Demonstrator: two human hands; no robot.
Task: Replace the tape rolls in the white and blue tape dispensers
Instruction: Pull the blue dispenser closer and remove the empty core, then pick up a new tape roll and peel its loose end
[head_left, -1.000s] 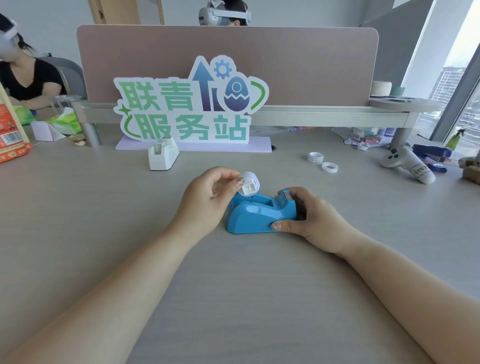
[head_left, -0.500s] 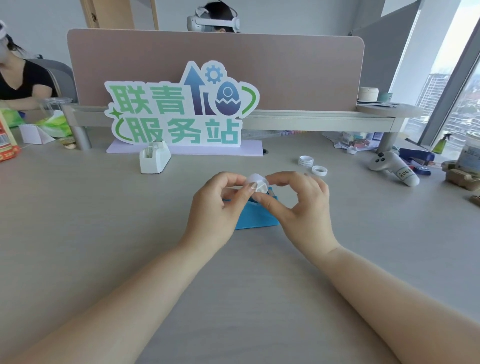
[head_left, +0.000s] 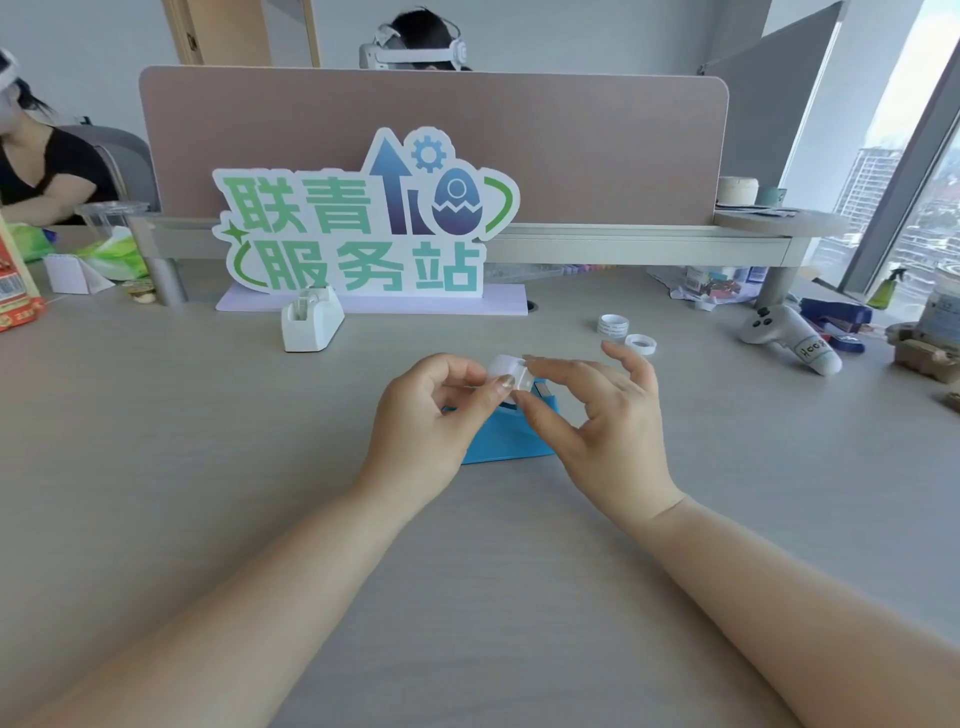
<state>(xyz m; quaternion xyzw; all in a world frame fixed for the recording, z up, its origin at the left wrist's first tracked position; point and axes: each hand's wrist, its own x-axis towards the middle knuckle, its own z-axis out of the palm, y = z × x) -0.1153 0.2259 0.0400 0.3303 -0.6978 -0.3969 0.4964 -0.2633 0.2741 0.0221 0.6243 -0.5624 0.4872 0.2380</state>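
Both hands, my left hand (head_left: 431, 415) and right hand (head_left: 597, 415), pinch a small white plastic tape roll (head_left: 508, 373) just above the blue plastic tape dispenser (head_left: 506, 436), with the white tape dispenser (head_left: 311, 325) well behind it.

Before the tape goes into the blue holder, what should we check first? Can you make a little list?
1. Tape roll held firmly: ok, the left hand and right hand both pinch it.
2. Blue dispenser under the hands, standing on the desk: ok.
3. Dispenser steadied by a hand: not ok, neither hand holds it.
4. Slot of the dispenser empty and open: cannot tell, the hands hide it.
5. Loose tape end found: cannot tell, too small to see.
6. Spare rolls nearby: ok, they lie to the right; the white dispenser waits at the back.
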